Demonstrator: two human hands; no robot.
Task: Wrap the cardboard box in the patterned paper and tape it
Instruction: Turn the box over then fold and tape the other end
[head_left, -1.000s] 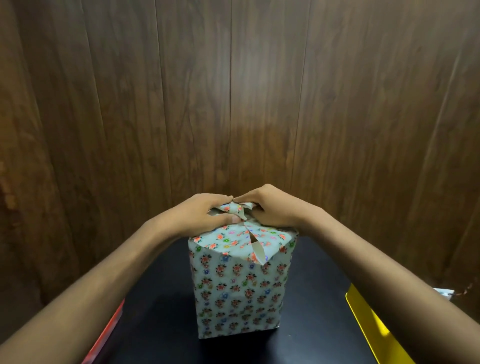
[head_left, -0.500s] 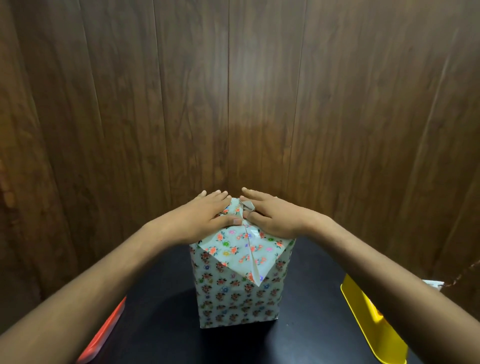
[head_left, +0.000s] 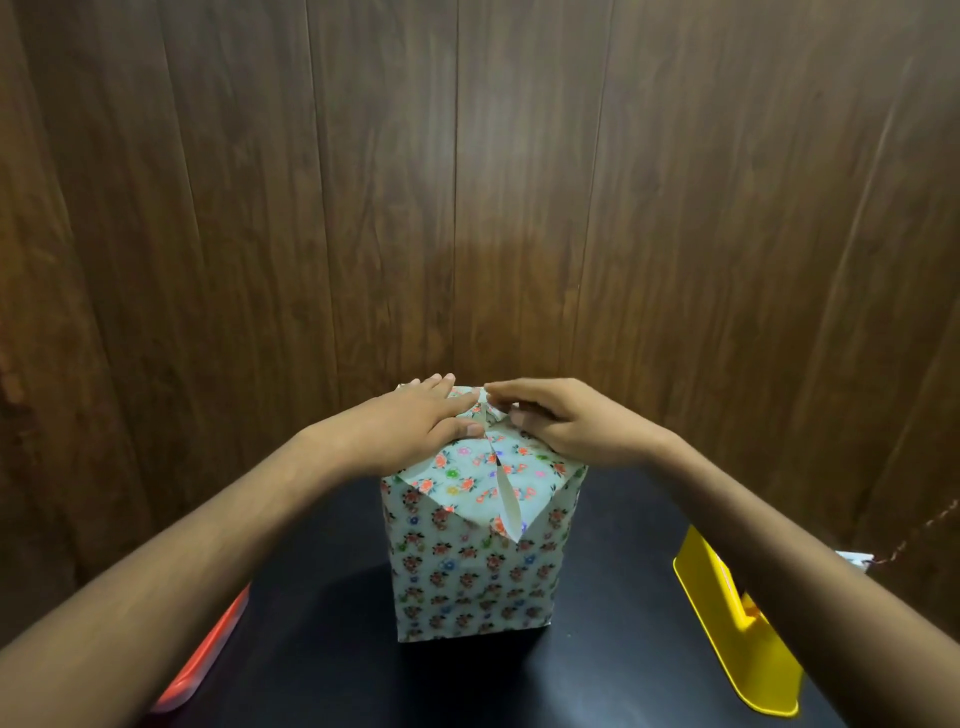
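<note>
The box (head_left: 475, 566) stands upright in the middle of the black table, fully covered in pale floral patterned paper. On its top the paper folds into a triangular flap (head_left: 483, 483) that points down over the front face, with a raised seam along its middle. My left hand (head_left: 415, 423) lies flat on the top left of the box, fingers straight, pressing the paper down. My right hand (head_left: 558, 421) sits on the top right with fingers curled, pinching the far end of the seam between thumb and fingertips.
A yellow plastic object (head_left: 737, 634) stands on the table (head_left: 322, 649) to the right of the box. A red flat object (head_left: 208, 660) lies at the table's left edge. A dark wooden panel wall (head_left: 467, 208) rises close behind the box.
My right hand went from lying flat to curling and pinching the paper seam at the top. My left hand stays flat on the box. The view has shifted slightly closer.
</note>
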